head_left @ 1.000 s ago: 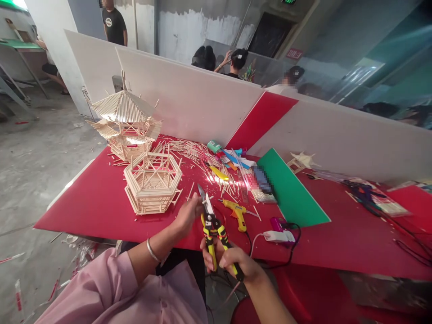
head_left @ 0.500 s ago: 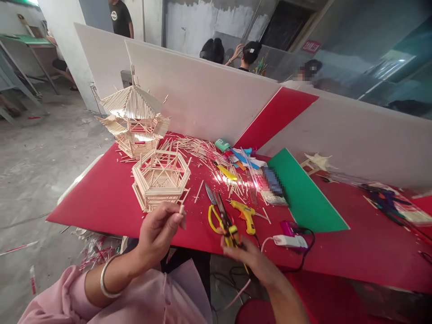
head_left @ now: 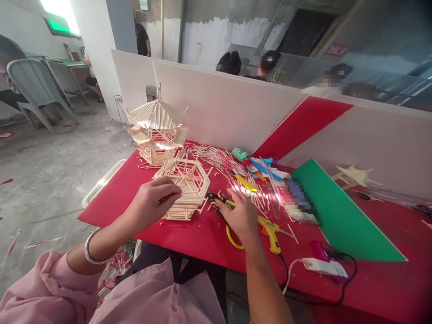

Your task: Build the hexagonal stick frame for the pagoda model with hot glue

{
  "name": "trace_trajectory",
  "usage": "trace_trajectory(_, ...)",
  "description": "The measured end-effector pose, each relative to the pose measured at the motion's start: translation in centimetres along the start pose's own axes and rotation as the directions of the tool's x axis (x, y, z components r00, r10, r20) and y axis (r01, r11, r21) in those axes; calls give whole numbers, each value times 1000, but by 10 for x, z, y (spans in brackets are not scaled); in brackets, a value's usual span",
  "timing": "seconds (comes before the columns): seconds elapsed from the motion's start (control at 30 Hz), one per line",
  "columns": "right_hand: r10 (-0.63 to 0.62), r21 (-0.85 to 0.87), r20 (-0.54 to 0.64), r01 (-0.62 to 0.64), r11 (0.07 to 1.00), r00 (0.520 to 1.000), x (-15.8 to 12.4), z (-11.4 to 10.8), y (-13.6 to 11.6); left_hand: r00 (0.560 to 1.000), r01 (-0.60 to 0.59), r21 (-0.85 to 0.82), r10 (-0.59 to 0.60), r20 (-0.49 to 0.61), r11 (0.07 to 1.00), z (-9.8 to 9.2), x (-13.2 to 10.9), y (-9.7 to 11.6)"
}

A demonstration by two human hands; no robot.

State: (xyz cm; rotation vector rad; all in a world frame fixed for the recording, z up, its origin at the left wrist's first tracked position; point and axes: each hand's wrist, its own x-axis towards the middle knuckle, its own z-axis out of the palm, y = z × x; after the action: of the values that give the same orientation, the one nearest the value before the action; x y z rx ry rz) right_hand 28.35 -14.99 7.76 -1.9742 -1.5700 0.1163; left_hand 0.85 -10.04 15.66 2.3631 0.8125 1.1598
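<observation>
My left hand (head_left: 157,198) is closed in a pinch in front of the hexagonal stick frame (head_left: 202,189); whatever sits between its fingertips is hidden. My right hand (head_left: 241,213) has its thumb and fingers around the handles of yellow-and-black pliers (head_left: 227,201), whose jaws point left beside the frame. Below that hand shows the yellow handle loop of scissors (head_left: 233,239). Behind the frame stands a pagoda model (head_left: 157,114) of pale wooden sticks with a tiered roof.
Loose sticks (head_left: 214,155) lie scattered at the back. A yellow utility knife (head_left: 246,183), yellow glue gun (head_left: 271,231), green board (head_left: 347,216) and white power strip (head_left: 324,267) are to the right. White panels (head_left: 216,99) border the red table (head_left: 118,202); people are beyond.
My right hand has moved up and left with the pliers, which now point left. My left hand has moved nearer the hexagonal frame; the short stick in its pinch no longer shows. The view has shifted.
</observation>
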Motion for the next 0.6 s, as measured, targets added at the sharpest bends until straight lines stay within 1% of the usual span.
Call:
trace_trajectory(0.03, -4, 196, -48, 13, 981, 999, -5, -8, -9, 1000, -30, 4, 30, 7, 1000, 2, 1, -1)
trace_trajectory(0.07, -9, 367, -46, 25, 930, 999, -10, -15, -19, 998, -59, 3, 59, 5, 998, 6, 3, -2)
trace_trajectory(0.1, -31, 496, -32, 43, 867, 999, -13, -19, -30, 997, -82, 5, 82, -10, 997, 9, 4, -4)
trace_trajectory(0.13, -64, 579, -25, 67, 813, 998, -14, -22, -41, 995, -97, 14, 97, -35, 995, 13, 4, -5)
trace_trajectory(0.17, -95, 626, -14, 83, 776, 995, -13, -22, -50, 992, -104, 34, 106, -68, 994, 16, 5, -7)
trace_trajectory(0.23, -139, 665, 6, 100, 740, 990, -6, -18, -65, 985, -98, 101, 110, -131, 990, 22, 4, -11)
trace_trajectory(0.3, -158, 685, 44, 85, 724, 986, 5, -11, -73, 980, -89, 178, 117, -158, 980, 27, 3, -14)
trace_trajectory(0.43, -190, 753, 120, 35, 657, 975, 26, 4, -75, 969, -114, 265, 166, -185, 958, 32, 0, -18)
trace_trajectory(0.53, -214, 796, 127, 29, 604, 968, 33, 10, -75, 953, -153, 285, 217, -210, 946, 35, -2, -19)
trace_trajectory(0.6, -223, 813, 122, 32, 581, 967, 34, 12, -75, 944, -161, 270, 228, -237, 949, 37, -3, -20)
